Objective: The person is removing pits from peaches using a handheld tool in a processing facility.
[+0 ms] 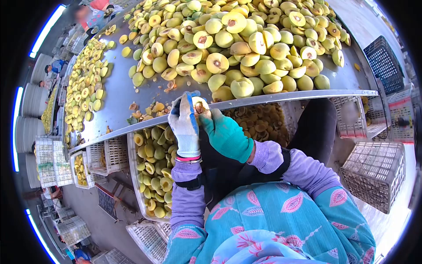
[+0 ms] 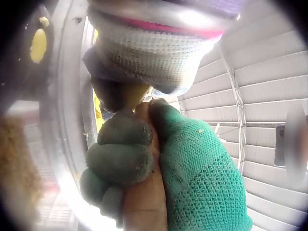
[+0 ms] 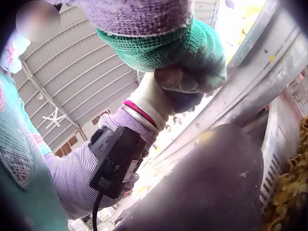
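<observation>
My left hand (image 1: 183, 119), in a white glove with blue coating, holds a stone-fruit half (image 1: 201, 105) just over the table's near edge. Its cut face shows pale flesh with a brown centre. Against that fruit, my right hand (image 1: 229, 137) in a green glove grips a wooden-handled tool (image 2: 144, 199). In the left wrist view the green fingers curl round the handle; the tool's working end is hidden at the fruit. The right wrist view shows the green-gloved hand (image 3: 192, 62) close against the white glove (image 3: 149, 98).
A big heap of halved fruit (image 1: 246, 53) covers the metal table (image 1: 121, 83), its raised rim (image 1: 307, 94) before me. Below stand a crate of fruit halves (image 1: 154, 171) and one of brownish scraps (image 1: 263, 123). More crates (image 1: 373, 174) stand at both sides.
</observation>
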The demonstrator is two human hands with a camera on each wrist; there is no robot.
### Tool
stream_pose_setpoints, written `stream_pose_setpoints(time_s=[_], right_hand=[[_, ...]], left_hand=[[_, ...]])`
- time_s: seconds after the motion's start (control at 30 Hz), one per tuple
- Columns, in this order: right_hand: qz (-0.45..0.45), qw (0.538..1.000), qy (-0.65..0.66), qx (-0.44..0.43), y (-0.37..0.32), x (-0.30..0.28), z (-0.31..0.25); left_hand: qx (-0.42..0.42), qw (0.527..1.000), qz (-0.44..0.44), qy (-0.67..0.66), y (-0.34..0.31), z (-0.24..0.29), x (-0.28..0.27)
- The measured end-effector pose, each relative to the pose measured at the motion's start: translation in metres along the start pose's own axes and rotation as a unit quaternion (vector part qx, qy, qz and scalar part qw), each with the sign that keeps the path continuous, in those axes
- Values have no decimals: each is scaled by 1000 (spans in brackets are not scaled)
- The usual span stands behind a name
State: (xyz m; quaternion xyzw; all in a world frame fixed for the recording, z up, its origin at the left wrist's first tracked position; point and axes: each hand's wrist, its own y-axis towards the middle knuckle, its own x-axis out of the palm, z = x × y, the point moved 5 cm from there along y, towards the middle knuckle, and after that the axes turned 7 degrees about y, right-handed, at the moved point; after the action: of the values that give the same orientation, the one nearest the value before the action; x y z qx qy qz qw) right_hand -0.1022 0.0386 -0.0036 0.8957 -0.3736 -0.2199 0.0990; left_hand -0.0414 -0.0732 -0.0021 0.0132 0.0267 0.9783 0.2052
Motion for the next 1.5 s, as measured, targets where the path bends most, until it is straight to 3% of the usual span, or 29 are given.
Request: stream_pose_setpoints(time_s=[0.1, 0.2, 0.3, 0.4, 0.43, 0.47, 0.6, 0.7, 0.8, 0.9, 0.97, 1.03, 1.07, 1.1, 1.17, 1.23, 1.3, 1.37, 1.43, 1.5], right_hand=[[45, 999, -2, -23, 3, -1, -5], [29, 999, 30, 21, 0, 3, -3], [0, 998, 54, 13, 2, 6, 7], [26, 995, 88, 28, 0, 9, 9], [25, 995, 93, 22, -2, 11, 8], [25, 995, 99, 16, -4, 12, 6], [17, 997, 28, -70, -11, 14, 9], [-16, 999, 45, -11, -7, 14, 14], [-43, 944, 222, 239, -15, 16, 24], [-112, 944, 224, 215, -2, 1, 27], [-104, 940, 268, 183, -7, -3, 9], [-144, 793, 442, 394, -22, 7, -2], [-199, 710, 513, 441, -28, 3, -9], [-215, 654, 569, 449, -32, 1, -8], [-269, 519, 665, 465, -35, 5, -11], [-312, 478, 670, 475, -32, 3, -8], [-311, 463, 676, 482, -32, -2, -14], [-320, 476, 658, 487, -35, -5, -16], [-310, 574, 567, 503, -40, -4, -17], [-295, 652, 477, 510, -43, 2, -16]], left_hand=[[73, 996, 22, 34, -4, 13, 2], [67, 997, 19, 32, 1, 8, 1], [72, 997, 12, 26, -2, 3, -1], [106, 993, 18, 57, -5, 6, 4], [121, 990, 22, 75, -7, 8, 5], [191, 960, 45, 199, -10, 16, 6], [202, 963, 25, 178, -14, 15, 10], [399, 830, 31, 389, -18, 19, 11], [236, 956, -13, 174, -13, 12, 11], [151, 957, -141, 201, -3, 15, 13], [58, 985, -105, 127, -7, 15, 16], [-47, 992, -49, 106, -10, 10, 16], [-39, 995, -52, 73, -13, 13, 18], [-5, 995, -68, 70, -10, 2, 16], [-44, 989, -131, 44, -11, 3, 18], [-69, 970, -208, -107, -7, -13, 23], [-50, 962, -218, -155, -7, -27, 25], [-176, 917, -192, -301, -22, -9, 26], [-177, 929, -162, -282, -24, -11, 20], [-132, 969, -157, -135, -19, -27, 13]])
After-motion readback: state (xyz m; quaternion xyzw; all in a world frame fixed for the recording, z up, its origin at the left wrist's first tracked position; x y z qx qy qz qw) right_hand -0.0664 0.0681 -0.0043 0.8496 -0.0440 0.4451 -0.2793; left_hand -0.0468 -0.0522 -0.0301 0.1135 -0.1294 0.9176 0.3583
